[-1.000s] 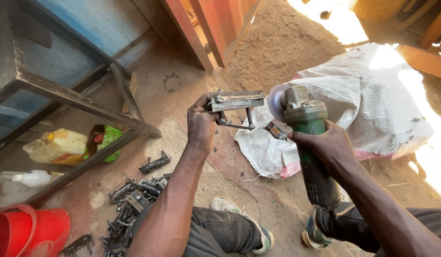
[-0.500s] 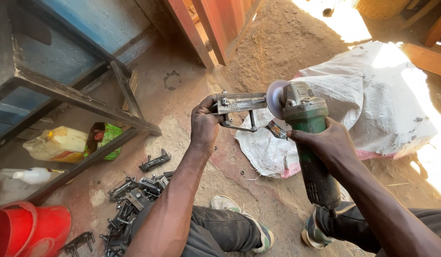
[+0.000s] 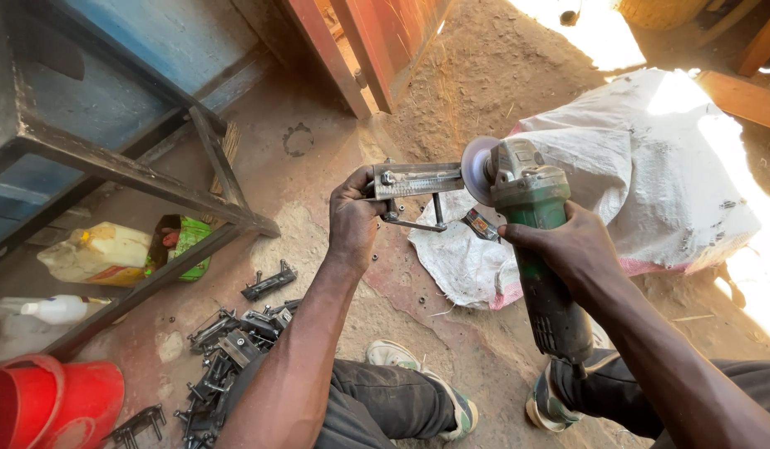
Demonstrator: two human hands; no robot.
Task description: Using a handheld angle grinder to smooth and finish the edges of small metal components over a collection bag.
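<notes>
L hand (image 3: 353,218) closed tight round the near end of a grey metal bracket w/ welded rods (image 3: 415,185), held up level at approx centre frame, 12 o'clock from the wrist. R hand (image 3: 568,249) wrapped fully round the body of a green-bodied angle grinder w/ grey gear head (image 3: 535,241); grinder's disc sits against the bracket's R end, at 3 o'clock from the L hand. Sparks streak away toward 12 o'clock, across the red-painted metal door frame (image 3: 377,50).

Outward: white woven plastic sack (image 3: 634,166) spread on the dirt, 3 o'clock of the hands, under and behind the grinder. Pile of dark metal brackets (image 3: 235,333) on the ground at 7 o'clock of the L hand, one lying apart just above the pile. Rusty angle-iron frame (image 3: 152,183) at 9 o'clock; beneath it a yellow plastic jug (image 3: 98,254) beside a green packet (image 3: 185,245). Red plastic bucket (image 3: 44,403) at 8 o'clock, frame's corner. Person's shoes (image 3: 435,391) at 6 o'clock, on the dirt.
</notes>
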